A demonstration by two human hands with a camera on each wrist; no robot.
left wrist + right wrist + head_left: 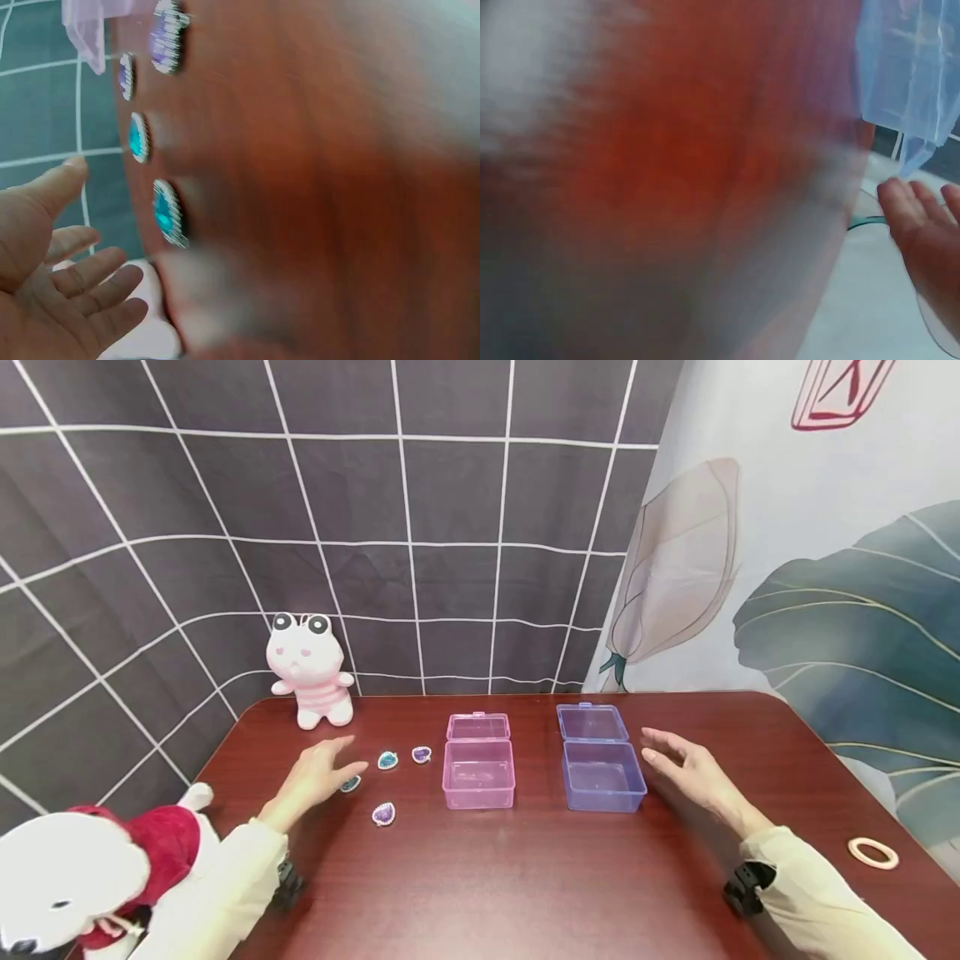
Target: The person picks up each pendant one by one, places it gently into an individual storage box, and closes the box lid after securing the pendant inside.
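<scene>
My left hand (pixel 311 775) hovers over the table's left side with fingers loosely extended and holds nothing. It partly covers a teal gem (pixel 350 783) in the head view. Another teal gem (pixel 387 760) and a purple gem (pixel 422 754) lie past the fingertips, and a second purple gem (pixel 383 814) lies closer to me. Each gem has a pale beaded rim; all show in the left wrist view. My right hand (pixel 693 772), also empty with relaxed fingers, is just right of a lidded blue box (pixel 603 789). A pink box (pixel 478 797) stands between the hands, its lid back like the blue one's.
A pink-and-white plush toy (pixel 311 668) sits at the back left of the brown table (pixel 510 885). Near my left forearm is a white plush dog (pixel 67 877) in red clothing. A pale ring (pixel 872 852) lies at the right edge. A gridded dark curtain (pixel 450 577) hangs behind.
</scene>
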